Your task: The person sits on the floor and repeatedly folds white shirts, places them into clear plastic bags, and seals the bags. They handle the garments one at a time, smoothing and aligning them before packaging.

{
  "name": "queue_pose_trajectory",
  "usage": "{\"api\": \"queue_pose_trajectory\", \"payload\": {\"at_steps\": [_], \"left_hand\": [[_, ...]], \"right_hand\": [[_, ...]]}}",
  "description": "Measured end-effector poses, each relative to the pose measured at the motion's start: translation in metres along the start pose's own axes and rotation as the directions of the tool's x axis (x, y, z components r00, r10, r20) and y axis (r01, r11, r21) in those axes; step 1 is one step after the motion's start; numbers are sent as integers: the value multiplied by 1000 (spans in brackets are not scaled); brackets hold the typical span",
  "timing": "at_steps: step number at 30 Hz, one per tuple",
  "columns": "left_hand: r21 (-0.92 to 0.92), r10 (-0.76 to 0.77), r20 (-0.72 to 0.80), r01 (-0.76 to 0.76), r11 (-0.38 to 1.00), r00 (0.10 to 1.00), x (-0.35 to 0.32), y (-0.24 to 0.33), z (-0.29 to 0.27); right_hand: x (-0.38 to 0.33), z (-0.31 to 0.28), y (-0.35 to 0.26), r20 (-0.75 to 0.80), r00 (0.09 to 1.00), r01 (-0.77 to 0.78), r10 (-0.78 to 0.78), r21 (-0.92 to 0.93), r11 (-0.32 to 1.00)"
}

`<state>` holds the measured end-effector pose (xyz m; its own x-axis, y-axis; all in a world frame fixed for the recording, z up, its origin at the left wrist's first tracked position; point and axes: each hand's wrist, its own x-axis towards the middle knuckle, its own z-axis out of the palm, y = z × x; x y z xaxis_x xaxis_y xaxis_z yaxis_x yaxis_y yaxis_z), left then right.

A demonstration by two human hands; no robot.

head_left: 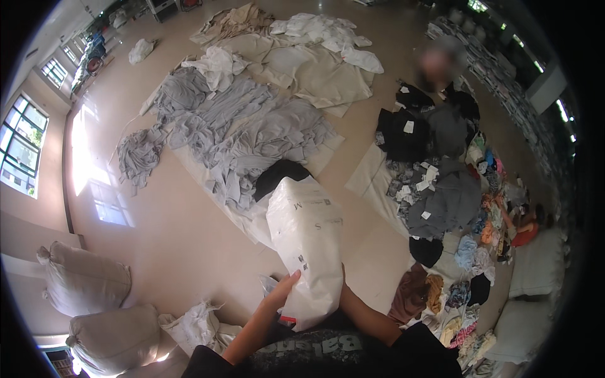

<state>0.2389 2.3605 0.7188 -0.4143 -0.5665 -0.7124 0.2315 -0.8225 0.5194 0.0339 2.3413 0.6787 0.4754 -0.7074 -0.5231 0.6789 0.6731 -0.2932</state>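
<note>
**Sack tipped over the grey heap, sorting well under way**

Pale tan flooring [170, 246] fills a large bright room, with windows [22, 142] on the person's left and clothing spread across it in separate heaps. A broad spread of grey garments [233, 126] lies on light sheeting in the middle; beyond it sits a beige and white pile [309, 57], and to the right a dark pile of black and grey pieces [435, 183] runs down into a strip of mixed coloured clothes [479, 252]. Another person sits at the far end of that dark pile.

Close in front of the wearer stands the big white sack [305, 246], held tilted away from the body, its open mouth pointing toward the near edge of the grey spread. Something dark shows at the mouth [280, 173]; whether it is cloth coming out or the sack's shadowed inside cannot be told. The left hand [282, 286] lies flat with fingers spread against the sack's lower left side. The right hand [343, 283] is mostly hidden behind the sack's lower right edge, apparently pressed against it; its fingers cannot be seen.

Judging from the layout, much sorting by colour is already done. What seems left: this sack's contents, plus three stuffed sacks [94, 302] by the left wall and a crumpled white bag [195, 327] beside them.
</note>
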Motion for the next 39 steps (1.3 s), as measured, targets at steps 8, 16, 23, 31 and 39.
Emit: {"api": "queue_pose_trajectory", "payload": {"at_steps": [8,16,23,31,39], "left_hand": [[67,-38,154,28,997,987,160,105,102],[149,-257,422,213,966,870,368,248,231],[325,-190,482,27,945,855,494,399,322],[206,-164,372,91,974,913,653,571,334],[-41,-1,140,7,999,990,744,726,305]], "right_hand": [[32,-54,-180,-68,989,134,-132,22,991],[76,-95,-413,-182,934,295,-307,-94,951],[141,-86,-583,-206,882,414,-424,-90,906],[310,-90,-769,-132,917,374,-376,-41,926],[493,-16,-952,-8,960,280,-281,-57,958]]}}
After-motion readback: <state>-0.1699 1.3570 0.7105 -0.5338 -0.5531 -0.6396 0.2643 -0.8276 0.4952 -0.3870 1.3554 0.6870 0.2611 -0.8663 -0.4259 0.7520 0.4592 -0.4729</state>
